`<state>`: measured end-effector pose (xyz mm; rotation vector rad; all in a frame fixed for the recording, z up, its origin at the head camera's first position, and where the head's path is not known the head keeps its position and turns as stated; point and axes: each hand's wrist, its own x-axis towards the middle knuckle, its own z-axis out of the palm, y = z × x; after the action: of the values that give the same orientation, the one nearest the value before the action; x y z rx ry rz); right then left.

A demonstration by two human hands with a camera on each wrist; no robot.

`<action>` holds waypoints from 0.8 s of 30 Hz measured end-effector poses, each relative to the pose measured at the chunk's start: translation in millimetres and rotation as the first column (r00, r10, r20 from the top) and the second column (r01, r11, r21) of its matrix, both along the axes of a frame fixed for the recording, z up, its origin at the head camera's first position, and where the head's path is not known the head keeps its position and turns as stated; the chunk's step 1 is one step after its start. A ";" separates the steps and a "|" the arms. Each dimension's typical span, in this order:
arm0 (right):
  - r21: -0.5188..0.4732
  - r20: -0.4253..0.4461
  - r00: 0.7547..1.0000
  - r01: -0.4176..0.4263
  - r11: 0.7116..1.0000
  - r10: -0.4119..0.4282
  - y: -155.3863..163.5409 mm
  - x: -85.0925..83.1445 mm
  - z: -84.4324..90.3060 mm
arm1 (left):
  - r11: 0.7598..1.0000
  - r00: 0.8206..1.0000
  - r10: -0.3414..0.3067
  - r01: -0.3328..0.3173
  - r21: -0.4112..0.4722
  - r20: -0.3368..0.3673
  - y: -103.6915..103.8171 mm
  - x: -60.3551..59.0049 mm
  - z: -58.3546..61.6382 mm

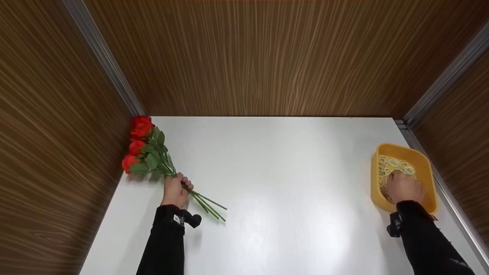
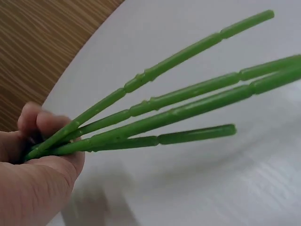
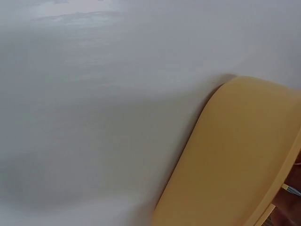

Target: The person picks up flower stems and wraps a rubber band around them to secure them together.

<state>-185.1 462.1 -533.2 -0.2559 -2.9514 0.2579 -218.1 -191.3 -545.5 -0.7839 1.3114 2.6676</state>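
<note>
My left hand (image 1: 177, 190) grips a bunch of red roses (image 1: 141, 127) by the stems, with the blooms and leaves toward the far left. In the left wrist view, several green stems (image 2: 174, 115) fan out from between the thumb and fingers of that hand. On the right, a yellow tray (image 1: 376, 191) holds pale looped bands (image 1: 393, 164) and some brownish ones. My right hand (image 1: 405, 187) reaches down into this tray, its fingertips hidden from the head view. The right wrist view shows mostly the tray's outer wall, so whether the fingers hold anything is unclear.
A white tabletop (image 1: 282, 183) lies between the hands. Wood-grain panels (image 1: 248, 57) stand at the back and both sides. The tray is close to the metal strip (image 1: 449, 198) along the right edge, and the blooms are near the left panel (image 1: 65, 133).
</note>
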 end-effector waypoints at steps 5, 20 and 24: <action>0.026 -0.103 0.995 0.012 1.000 -0.009 -4.8 -1.8 2.3 | 0.990 0.986 0.127 -0.118 0.076 -0.113 11.6 -8.2 7.5; -0.122 -0.392 0.916 0.044 0.992 -0.089 -17.9 -15.6 18.6 | 0.928 0.924 0.330 -0.280 0.248 -0.192 31.6 -20.4 53.0; -0.169 -0.477 0.875 -0.004 0.986 -0.078 -28.5 -23.1 28.3 | 0.896 0.891 0.375 -0.277 0.346 -0.258 37.8 -20.8 65.8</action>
<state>-208.1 433.6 -504.9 -0.2291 -2.4277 0.4856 -238.9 -153.6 -479.7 -0.5979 0.8332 3.2755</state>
